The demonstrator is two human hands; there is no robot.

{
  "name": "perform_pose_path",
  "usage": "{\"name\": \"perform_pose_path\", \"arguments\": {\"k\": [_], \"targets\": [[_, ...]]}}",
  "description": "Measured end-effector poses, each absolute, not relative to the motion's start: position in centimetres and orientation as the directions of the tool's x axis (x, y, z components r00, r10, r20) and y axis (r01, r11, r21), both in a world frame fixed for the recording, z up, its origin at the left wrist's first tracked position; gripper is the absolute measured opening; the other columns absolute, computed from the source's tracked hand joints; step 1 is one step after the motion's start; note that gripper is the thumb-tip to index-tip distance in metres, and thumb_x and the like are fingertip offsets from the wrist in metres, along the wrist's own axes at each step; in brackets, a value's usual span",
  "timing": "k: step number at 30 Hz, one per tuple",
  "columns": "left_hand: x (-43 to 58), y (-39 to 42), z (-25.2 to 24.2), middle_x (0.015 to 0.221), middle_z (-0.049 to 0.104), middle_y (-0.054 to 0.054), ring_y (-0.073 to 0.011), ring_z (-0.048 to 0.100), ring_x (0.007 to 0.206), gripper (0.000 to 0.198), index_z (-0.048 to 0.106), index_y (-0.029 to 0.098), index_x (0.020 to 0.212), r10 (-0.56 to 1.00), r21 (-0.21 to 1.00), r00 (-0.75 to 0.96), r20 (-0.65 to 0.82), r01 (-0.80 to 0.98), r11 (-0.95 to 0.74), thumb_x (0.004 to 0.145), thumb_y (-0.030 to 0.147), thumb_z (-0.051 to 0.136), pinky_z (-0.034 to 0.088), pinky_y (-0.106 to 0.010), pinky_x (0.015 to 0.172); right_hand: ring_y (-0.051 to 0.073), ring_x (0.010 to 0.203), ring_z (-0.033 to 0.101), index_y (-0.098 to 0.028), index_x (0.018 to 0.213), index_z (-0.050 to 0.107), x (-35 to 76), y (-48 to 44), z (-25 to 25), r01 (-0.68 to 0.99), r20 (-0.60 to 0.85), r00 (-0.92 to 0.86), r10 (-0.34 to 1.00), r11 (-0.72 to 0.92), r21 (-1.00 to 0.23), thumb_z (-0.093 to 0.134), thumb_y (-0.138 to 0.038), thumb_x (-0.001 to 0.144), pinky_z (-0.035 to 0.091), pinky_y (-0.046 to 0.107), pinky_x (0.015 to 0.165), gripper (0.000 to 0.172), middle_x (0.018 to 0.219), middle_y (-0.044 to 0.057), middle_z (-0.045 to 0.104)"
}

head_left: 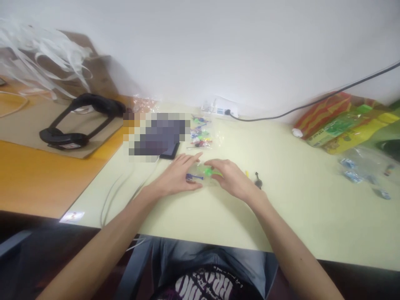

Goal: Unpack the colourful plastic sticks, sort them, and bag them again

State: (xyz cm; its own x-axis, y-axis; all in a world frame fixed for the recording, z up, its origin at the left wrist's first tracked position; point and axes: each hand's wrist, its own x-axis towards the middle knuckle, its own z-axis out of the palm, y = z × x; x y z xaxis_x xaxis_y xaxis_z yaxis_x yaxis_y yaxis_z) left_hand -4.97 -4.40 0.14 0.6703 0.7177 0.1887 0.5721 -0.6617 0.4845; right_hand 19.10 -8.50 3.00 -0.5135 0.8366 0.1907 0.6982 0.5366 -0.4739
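My left hand [178, 175] rests at the table with its fingers spread and its thumb stretched out. A small blue plastic piece [194, 177] with a thin stem lies between that thumb and the fingers. Opposite, my right hand [233, 177] is curved, thumb and forefinger apart. A small bright green plastic piece [208, 171] shows in the gap between them, with no firm grip visible. Clear plastic film [198, 168] appears between the two hands, though its outline is blurred. A small black piece [258, 181] lies just right of my right hand, beside a yellow bit [247, 173].
Bagged colourful small pieces [200, 134] lie beyond my hands, beside a dark tablet [170, 149]. A power strip [220, 107] sits by the wall. Bright packages [340, 125] and small blue-white packets [353, 176] are rightward. A black headband-like device [84, 121] lies left.
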Motion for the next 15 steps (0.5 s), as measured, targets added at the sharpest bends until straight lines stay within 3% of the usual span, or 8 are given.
{"name": "perform_pose_path", "arguments": {"k": [3,6,9,12,15], "targets": [[-5.1,-4.4,0.3,0.146,0.051,-0.011,-0.0333,0.047,0.135,0.097,0.030,0.027,0.159,0.709,0.481,0.675,0.207,0.560,-0.674,0.079,0.050,0.079,0.038,-0.050,0.117,0.026,0.118,0.063,-0.021,0.130,0.058,19.1,-8.6,2.8,0.706,0.285,-0.460,0.841,0.541,-0.457,0.056,-0.007,0.094,0.047,0.042,0.101,0.039,0.131,0.009,0.067],[-5.1,-4.5,0.7,0.145,0.052,-0.012,-0.0337,0.046,0.136,0.092,0.038,0.028,0.156,0.672,0.474,0.705,0.227,0.522,-0.709,0.079,0.057,0.078,0.036,-0.052,0.118,0.027,0.112,0.064,-0.021,0.123,0.060,20.1,-9.3,2.1,0.762,0.279,-0.396,0.875,0.482,-0.432,0.058,-0.016,0.097,0.048,0.044,0.097,0.026,0.122,0.010,0.068],[-5.0,-4.6,1.1,0.141,0.054,-0.011,-0.0322,0.046,0.136,0.069,0.049,0.030,0.149,0.633,0.466,0.727,0.264,0.479,-0.744,0.088,0.057,0.069,0.035,-0.052,0.120,0.027,0.101,0.064,-0.020,0.117,0.063,21.3,-10.2,1.1,0.813,0.192,-0.358,0.914,0.406,-0.417,0.061,-0.022,0.097,0.049,0.043,0.091,0.020,0.112,0.009,0.068],[-5.0,-4.7,1.3,0.139,0.055,-0.009,-0.0290,0.046,0.135,0.041,0.059,0.033,0.140,0.612,0.460,0.729,0.305,0.450,-0.766,0.101,0.044,0.053,0.034,-0.052,0.120,0.024,0.095,0.064,-0.019,0.110,0.065,21.9,-10.9,0.3,0.827,0.117,-0.327,0.938,0.344,-0.444,0.059,-0.021,0.098,0.050,0.038,0.085,0.014,0.107,0.009,0.067],[-4.8,-4.8,1.2,0.140,0.054,-0.008,-0.0284,0.046,0.134,0.032,0.068,0.034,0.128,0.586,0.448,0.746,0.316,0.427,-0.785,0.103,0.036,0.048,0.032,-0.053,0.121,0.023,0.094,0.064,-0.019,0.102,0.067,21.8,-11.1,-0.2,0.824,0.106,-0.295,0.950,0.309,-0.475,0.053,-0.017,0.099,0.050,0.035,0.082,0.014,0.105,0.009,0.066]]}}
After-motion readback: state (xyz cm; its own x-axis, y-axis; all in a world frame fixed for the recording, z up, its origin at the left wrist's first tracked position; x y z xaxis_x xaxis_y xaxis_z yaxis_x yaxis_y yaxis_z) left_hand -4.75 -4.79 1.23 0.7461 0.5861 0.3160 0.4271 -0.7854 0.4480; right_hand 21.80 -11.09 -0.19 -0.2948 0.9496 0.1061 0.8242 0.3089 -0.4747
